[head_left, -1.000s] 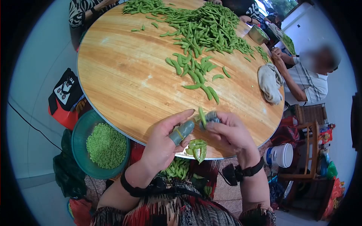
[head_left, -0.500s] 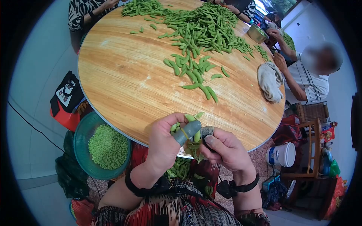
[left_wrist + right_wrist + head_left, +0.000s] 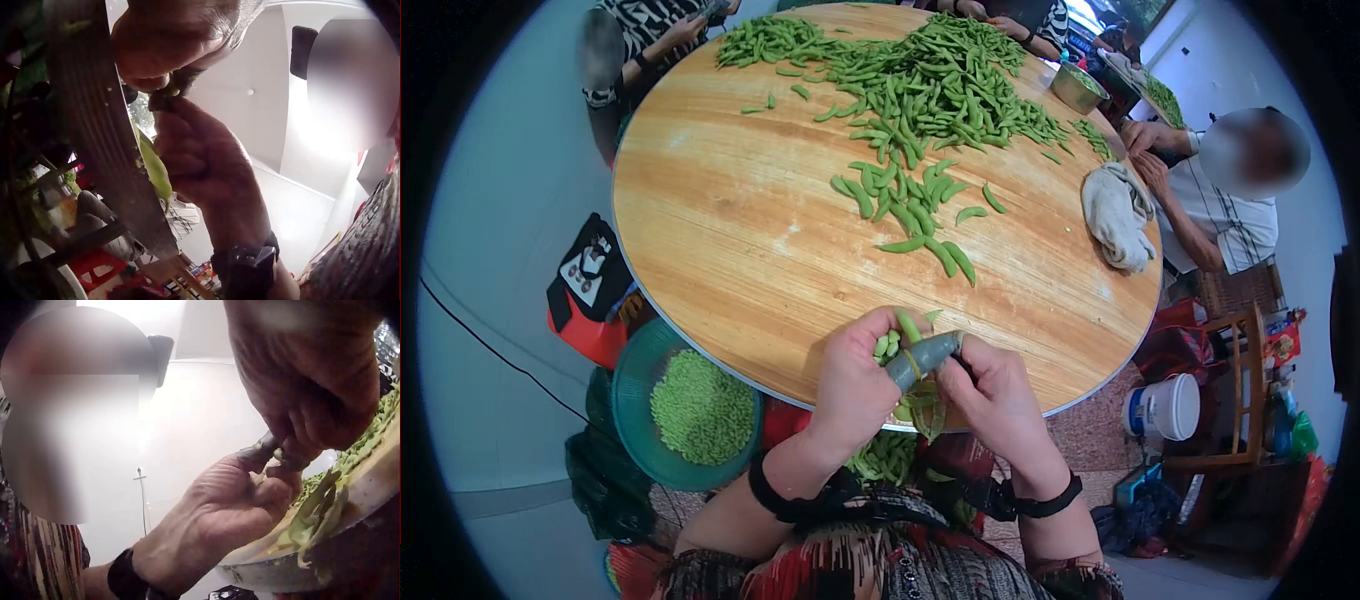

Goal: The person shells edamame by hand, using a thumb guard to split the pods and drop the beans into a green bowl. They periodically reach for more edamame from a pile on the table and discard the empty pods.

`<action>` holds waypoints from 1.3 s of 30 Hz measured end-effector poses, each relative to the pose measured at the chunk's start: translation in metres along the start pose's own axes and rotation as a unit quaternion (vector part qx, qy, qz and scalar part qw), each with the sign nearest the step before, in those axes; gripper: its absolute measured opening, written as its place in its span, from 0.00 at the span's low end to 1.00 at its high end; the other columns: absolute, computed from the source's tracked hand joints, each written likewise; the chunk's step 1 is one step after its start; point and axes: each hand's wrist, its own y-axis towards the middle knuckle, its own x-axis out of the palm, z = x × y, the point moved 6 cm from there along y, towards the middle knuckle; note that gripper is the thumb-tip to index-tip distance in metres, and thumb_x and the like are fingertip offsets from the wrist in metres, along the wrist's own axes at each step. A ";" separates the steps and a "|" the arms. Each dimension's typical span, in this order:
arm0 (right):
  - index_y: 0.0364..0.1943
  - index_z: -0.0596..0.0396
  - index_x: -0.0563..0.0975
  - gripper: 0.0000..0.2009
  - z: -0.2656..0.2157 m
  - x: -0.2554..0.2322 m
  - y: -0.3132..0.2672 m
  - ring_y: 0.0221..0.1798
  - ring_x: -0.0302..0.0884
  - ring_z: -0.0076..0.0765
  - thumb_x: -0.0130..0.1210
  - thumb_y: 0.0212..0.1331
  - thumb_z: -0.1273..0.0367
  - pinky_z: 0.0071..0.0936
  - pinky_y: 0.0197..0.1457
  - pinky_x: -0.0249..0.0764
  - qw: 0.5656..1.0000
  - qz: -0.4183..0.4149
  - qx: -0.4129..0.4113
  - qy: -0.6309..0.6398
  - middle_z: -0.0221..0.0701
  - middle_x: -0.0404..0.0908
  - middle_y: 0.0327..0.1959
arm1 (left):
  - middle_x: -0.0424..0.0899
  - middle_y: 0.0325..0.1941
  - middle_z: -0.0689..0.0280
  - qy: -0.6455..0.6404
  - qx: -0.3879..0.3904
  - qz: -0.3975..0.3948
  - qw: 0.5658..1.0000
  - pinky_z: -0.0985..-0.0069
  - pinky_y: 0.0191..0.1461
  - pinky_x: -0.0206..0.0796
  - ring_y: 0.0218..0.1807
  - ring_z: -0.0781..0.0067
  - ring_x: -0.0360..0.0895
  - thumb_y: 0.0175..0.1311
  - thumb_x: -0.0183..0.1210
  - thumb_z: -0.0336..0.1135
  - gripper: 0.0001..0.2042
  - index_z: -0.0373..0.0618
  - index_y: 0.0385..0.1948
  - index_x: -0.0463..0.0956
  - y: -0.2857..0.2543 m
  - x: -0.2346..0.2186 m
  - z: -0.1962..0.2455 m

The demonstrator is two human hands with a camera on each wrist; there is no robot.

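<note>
Two hands meet over green pods at the worktop's near edge

Nearest, at the bottom of the frame, were a patterned garment (image 3: 890, 555) and the person's bare forearms, a dark band around each wrist. Just beyond, at lower middle, the left hand (image 3: 850, 390) had its fingers curled around a green pod (image 3: 908, 326) and some loose beans (image 3: 887, 347); its thumb wore a grey cover (image 3: 924, 362) with a yellow band. The right hand (image 3: 1000, 395) came in from the other side, its grip closed, thumb and fingers pinching a small green piece (image 3: 278, 454) at the tip of that cover. Opened pods (image 3: 927, 412) sat just below the hands, at the rim of the round worktop (image 3: 720, 230).

At lower left, lower than the worktop, a green basin (image 3: 630, 400) held a heap of shelled beans (image 3: 703, 408). A white bucket (image 3: 1170, 407) stood at lower right.

Farther across the wood, scattered pods (image 3: 915, 215) lay near the middle, leading up to a large pile of pods (image 3: 935, 80) at upper middle. A crumpled cloth (image 3: 1118, 215) lay by the right rim, with a metal bowl (image 3: 1080, 95) farther up. Beyond the right rim, at upper right, was a person in a white shirt (image 3: 1240, 225); others were partly visible along the top.
</note>
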 end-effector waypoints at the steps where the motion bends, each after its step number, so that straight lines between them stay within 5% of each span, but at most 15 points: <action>1: 0.28 0.57 0.74 0.09 0.002 0.000 0.004 0.19 0.60 0.14 0.47 0.63 0.68 0.15 0.21 0.55 1.000 0.006 -0.003 0.008 0.19 0.68 0.17 | 0.73 0.34 0.72 0.009 0.000 -0.005 1.000 0.93 0.29 0.58 0.32 0.89 0.67 0.55 0.58 0.24 0.10 0.40 0.39 0.73 0.001 0.001 0.001; 7: 0.30 0.61 0.74 0.10 0.019 0.004 0.020 0.23 0.65 0.16 0.48 0.62 0.68 0.17 0.27 0.63 0.959 -0.024 0.123 0.254 0.22 0.70 0.18 | 0.70 0.34 0.76 -0.097 -0.055 0.045 0.993 0.93 0.26 0.55 0.29 0.91 0.64 0.56 0.56 0.22 0.24 0.40 0.57 0.65 0.010 -0.005 -0.001; 10: 0.32 0.62 0.75 0.10 0.011 -0.015 0.028 0.23 0.66 0.19 0.48 0.62 0.67 0.20 0.29 0.66 0.993 0.017 0.056 0.098 0.26 0.70 0.18 | 0.68 0.32 0.76 -0.172 -0.096 0.020 0.980 0.92 0.25 0.53 0.27 0.90 0.62 0.56 0.52 0.20 0.24 0.40 0.58 0.64 0.011 -0.004 -0.004; 13: 0.36 0.61 0.75 0.11 0.017 -0.032 0.040 0.26 0.67 0.19 0.49 0.61 0.66 0.21 0.31 0.66 0.989 0.049 0.088 0.109 0.28 0.74 0.22 | 0.69 0.31 0.75 0.000 -0.081 -0.038 0.996 0.92 0.26 0.54 0.27 0.89 0.63 0.56 0.51 0.18 0.26 0.41 0.60 0.61 0.011 0.005 0.002; 15: 0.39 0.62 0.74 0.12 0.017 -0.027 0.046 0.29 0.68 0.18 0.51 0.60 0.65 0.20 0.32 0.66 0.993 0.011 0.035 0.112 0.28 0.75 0.26 | 0.72 0.30 0.73 0.215 0.052 -0.068 0.973 0.88 0.30 0.59 0.27 0.86 0.67 0.56 0.52 0.19 0.29 0.42 0.62 0.58 0.012 0.011 0.013; 22: 0.38 0.60 0.73 0.07 0.022 -0.011 0.044 0.28 0.66 0.16 0.52 0.58 0.73 0.15 0.30 0.65 0.967 0.037 -0.007 0.251 0.25 0.74 0.28 | 0.78 0.30 0.65 0.360 0.084 -0.063 0.927 0.80 0.38 0.67 0.32 0.78 0.75 0.54 0.56 0.22 0.27 0.41 0.59 0.61 0.017 0.008 0.031; 23: 0.38 0.60 0.73 0.07 0.017 -0.011 0.042 0.28 0.66 0.16 0.52 0.58 0.73 0.15 0.30 0.65 0.967 0.039 -0.007 0.253 0.25 0.74 0.28 | 0.79 0.31 0.63 0.405 0.175 -0.094 0.893 0.79 0.39 0.67 0.33 0.76 0.75 0.53 0.57 0.23 0.25 0.40 0.57 0.64 0.016 0.015 0.038; 24: 0.38 0.59 0.73 0.06 0.015 -0.007 0.039 0.25 0.64 0.13 0.51 0.58 0.73 0.13 0.27 0.62 0.934 0.017 0.045 0.354 0.23 0.73 0.27 | 0.79 0.31 0.62 0.444 0.264 -0.125 0.847 0.78 0.40 0.68 0.34 0.74 0.76 0.52 0.57 0.23 0.24 0.39 0.54 0.67 0.012 0.022 0.043; 26: 0.37 0.57 0.72 0.05 0.016 -0.002 0.036 0.23 0.62 0.11 0.51 0.59 0.73 0.12 0.23 0.59 0.888 -0.001 0.095 0.450 0.22 0.71 0.26 | 0.79 0.33 0.62 0.422 0.281 -0.128 0.853 0.76 0.41 0.69 0.35 0.72 0.76 0.50 0.57 0.23 0.22 0.38 0.51 0.70 0.010 0.020 0.045; 28: 0.38 0.55 0.71 0.04 0.025 0.012 0.036 0.21 0.58 0.08 0.50 0.60 0.74 0.09 0.20 0.52 0.778 -0.046 0.167 0.604 0.19 0.68 0.24 | 0.80 0.35 0.63 0.398 0.298 -0.128 0.858 0.74 0.43 0.69 0.36 0.70 0.77 0.49 0.58 0.23 0.19 0.38 0.47 0.72 0.007 0.019 0.043; 31: 0.40 0.56 0.70 0.05 0.027 0.016 0.042 0.21 0.58 0.08 0.49 0.60 0.74 0.09 0.18 0.51 0.773 -0.034 0.114 0.623 0.19 0.67 0.24 | 0.78 0.34 0.61 0.259 0.206 -0.035 0.943 0.80 0.32 0.67 0.32 0.72 0.76 0.53 0.51 0.20 0.14 0.40 0.43 0.72 0.008 0.007 0.031; 32: 0.40 0.56 0.70 0.05 0.023 0.018 0.042 0.21 0.58 0.08 0.49 0.60 0.74 0.09 0.18 0.51 0.774 -0.034 0.115 0.622 0.19 0.67 0.24 | 0.76 0.32 0.63 0.042 0.066 -0.020 0.997 0.83 0.28 0.63 0.29 0.76 0.72 0.54 0.49 0.19 0.13 0.40 0.41 0.70 0.013 0.000 0.017; 33: 0.40 0.57 0.70 0.05 0.018 0.014 0.042 0.23 0.60 0.09 0.49 0.60 0.74 0.10 0.21 0.55 0.815 0.005 0.102 0.571 0.19 0.69 0.26 | 0.74 0.31 0.66 -0.178 -0.076 -0.004 0.981 0.86 0.25 0.58 0.26 0.80 0.69 0.54 0.46 0.18 0.12 0.40 0.40 0.68 0.012 0.000 0.001; 37: 0.39 0.60 0.71 0.06 0.004 0.005 0.043 0.31 0.67 0.13 0.49 0.60 0.74 0.13 0.33 0.65 0.938 0.112 -0.019 0.328 0.22 0.72 0.30 | 0.69 0.26 0.69 -0.249 -0.117 -0.043 0.960 0.91 0.22 0.50 0.21 0.87 0.61 0.61 0.48 0.26 0.06 0.41 0.39 0.65 0.010 0.002 0.006; 39: 0.39 0.60 0.71 0.06 -0.002 0.006 0.040 0.34 0.68 0.14 0.49 0.59 0.75 0.15 0.37 0.66 0.945 0.099 -0.028 0.309 0.23 0.73 0.32 | 0.71 0.29 0.68 -0.307 -0.149 -0.103 0.934 0.91 0.22 0.50 0.21 0.86 0.62 0.60 0.49 0.27 0.07 0.41 0.39 0.65 0.007 0.001 0.004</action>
